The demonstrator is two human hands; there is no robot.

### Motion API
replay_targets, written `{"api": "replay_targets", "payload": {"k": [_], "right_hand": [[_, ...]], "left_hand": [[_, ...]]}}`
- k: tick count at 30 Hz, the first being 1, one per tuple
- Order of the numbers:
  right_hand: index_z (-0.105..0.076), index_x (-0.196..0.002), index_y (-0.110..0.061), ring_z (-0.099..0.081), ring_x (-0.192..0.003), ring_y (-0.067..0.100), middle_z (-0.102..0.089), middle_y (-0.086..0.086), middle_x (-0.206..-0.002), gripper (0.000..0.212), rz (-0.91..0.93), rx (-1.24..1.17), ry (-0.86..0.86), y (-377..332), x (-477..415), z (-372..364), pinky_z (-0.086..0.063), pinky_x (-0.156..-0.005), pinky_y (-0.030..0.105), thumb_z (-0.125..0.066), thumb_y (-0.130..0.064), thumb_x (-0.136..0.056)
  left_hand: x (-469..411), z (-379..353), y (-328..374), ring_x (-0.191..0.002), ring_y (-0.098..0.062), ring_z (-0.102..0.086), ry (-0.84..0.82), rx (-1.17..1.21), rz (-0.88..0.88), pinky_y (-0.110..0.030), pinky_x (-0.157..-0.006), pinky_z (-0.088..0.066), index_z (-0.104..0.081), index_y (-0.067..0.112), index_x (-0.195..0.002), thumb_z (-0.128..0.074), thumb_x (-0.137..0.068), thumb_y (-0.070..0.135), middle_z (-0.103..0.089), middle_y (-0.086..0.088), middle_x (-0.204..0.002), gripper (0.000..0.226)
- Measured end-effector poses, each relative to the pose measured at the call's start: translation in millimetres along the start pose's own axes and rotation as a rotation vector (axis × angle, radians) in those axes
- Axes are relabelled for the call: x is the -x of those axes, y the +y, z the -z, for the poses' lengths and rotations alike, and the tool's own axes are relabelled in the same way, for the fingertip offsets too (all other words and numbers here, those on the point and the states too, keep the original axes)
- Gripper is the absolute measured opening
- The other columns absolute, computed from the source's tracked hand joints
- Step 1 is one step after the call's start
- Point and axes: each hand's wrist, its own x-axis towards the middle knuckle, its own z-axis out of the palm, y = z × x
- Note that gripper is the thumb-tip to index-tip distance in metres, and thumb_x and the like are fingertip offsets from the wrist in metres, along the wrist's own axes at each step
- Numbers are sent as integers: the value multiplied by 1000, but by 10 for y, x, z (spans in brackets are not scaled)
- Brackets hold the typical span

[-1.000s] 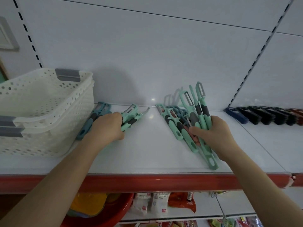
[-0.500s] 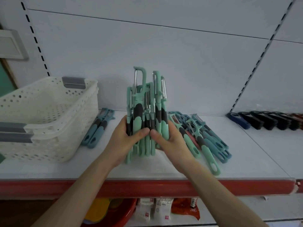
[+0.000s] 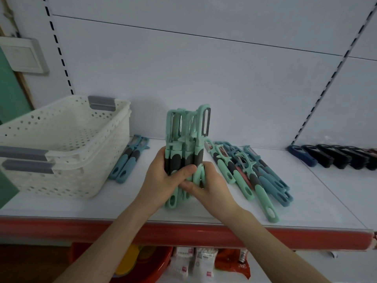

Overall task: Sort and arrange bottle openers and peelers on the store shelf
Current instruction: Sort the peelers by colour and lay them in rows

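I count one upright bundle of mint peelers [image 3: 187,139], at least four, the rest hidden from me. The left hand [image 3: 161,178] wraps its grey grips from the left and the right hand [image 3: 210,186] clasps the lower handles from the right, above the shelf [image 3: 316,201]. Two blue peelers [image 3: 130,160] lie beside two stacked baskets [image 3: 67,144]. One mixed pile [image 3: 251,176] lies just right of the hands, and roughly six bottle openers [image 3: 330,158] line up far right
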Motion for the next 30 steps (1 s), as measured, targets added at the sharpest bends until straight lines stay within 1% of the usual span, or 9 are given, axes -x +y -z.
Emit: {"api": "replay_targets", "payload": {"k": [3,5,8,11,14,20,23,27,30], "right_hand": [[-40,-106,-15,-57,-74,-7,-55,-17,-86,42,3,33,6,1,11,-5,-47,-61,11,-72,-22,-79],[-38,-111,-12,-58,-77,-1,-53,-17,-87,45,20,77,-10,-14,13,-29,-48,-62,13,-70,-23,-81],[-35,-108,-16,-59,-80,6,-52,-17,-90,45,37,71,-3,-61,21,-56,-50,-64,16,-70,-25,-81],[-34,-109,-18,-57,-79,1,-51,-19,-91,46,33,31,30,-116,25,-99,-49,-63,15,-68,-32,-81],[-35,-120,-13,-59,-85,6,-49,-20,-92,51,66,18,51,-154,26,-158,-52,-71,23,-63,-34,-83],[-37,-126,-21,-57,-90,-11,-54,-22,-99,49,84,-92,-28,-169,9,-185,-48,-77,13,-48,-42,-84],[-44,-127,-15,-56,-85,-11,-55,-22,-90,33,111,-34,-119,-142,-25,-156,-44,-73,10,-44,-24,-96],[-49,-116,-26,-58,-102,0,-61,-15,-107,27,95,-68,-83,-74,-70,-114,-50,-85,24,-55,-15,-92],[-48,-120,-13,-61,-88,-1,-65,-15,-96,30,88,-68,-91,-36,-36,-152,-48,-72,18,-56,-11,-91]], "left_hand": [[21,-6,-4,-90,-1,-63,-19,-10,7,-14,-74,-50,-51,16,-114,-76,-60,31,-65,5,-101,61],[16,1,-21,-85,2,-63,-4,-18,21,-13,-71,-50,-52,20,-107,-83,-62,20,-64,6,-96,55],[15,18,-39,-78,5,-63,40,-1,22,-11,-65,-49,-54,25,-96,-78,-66,3,-64,9,-88,44],[26,44,-63,-81,-2,-66,90,82,67,-15,-66,-51,-59,19,-95,-73,-70,-2,-67,5,-87,36],[17,85,-83,-91,-15,-68,138,142,80,-26,-76,-56,-61,8,-105,-74,-73,2,-70,-5,-95,35],[10,171,-51,-86,-15,-69,193,179,68,-25,-70,-54,-59,9,-104,-73,-73,-1,-70,-1,-89,35],[-10,279,-52,-89,-16,-68,185,158,57,-29,-75,-55,-58,9,-108,-77,-67,7,-69,-6,-96,44],[39,303,-50,-81,0,-65,116,23,8,-13,-67,-51,-58,10,-106,-73,-71,0,-66,1,-92,40],[56,300,-52,-79,4,-64,97,-16,-5,-10,-65,-49,-57,14,-103,-75,-69,3,-65,4,-90,41]]}}
